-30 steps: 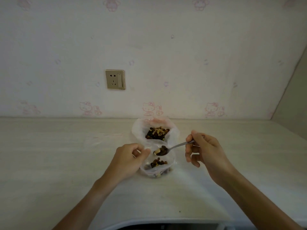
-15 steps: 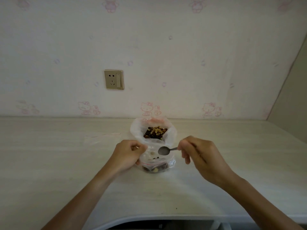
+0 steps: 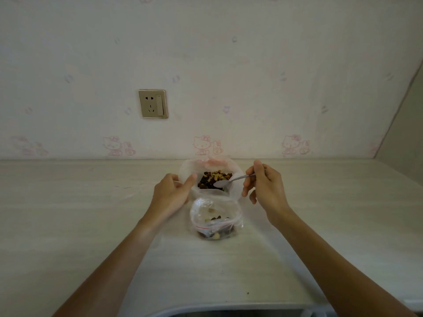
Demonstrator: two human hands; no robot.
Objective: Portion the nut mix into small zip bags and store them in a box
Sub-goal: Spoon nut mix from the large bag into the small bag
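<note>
A large clear bag of nut mix (image 3: 214, 177) stands open in the middle of the table, brown and pale nuts showing inside. My left hand (image 3: 170, 194) grips its left rim. My right hand (image 3: 264, 184) pinches the handle of a metal spoon (image 3: 231, 180), whose empty bowl dips into the nuts. In front of it a small zip bag (image 3: 215, 221) with a red seal line sits on the table, partly filled with nuts, and neither hand touches it.
The pale wooden table (image 3: 68, 213) runs wall to wall, its curved front edge near me. A wall socket (image 3: 153, 104) sits on the patterned wall behind. A side wall closes in at the far right.
The spoon tipped its nuts into the small zip bag, then moved back to the large bag. My left hand let go of the small bag and took the large bag's rim.
</note>
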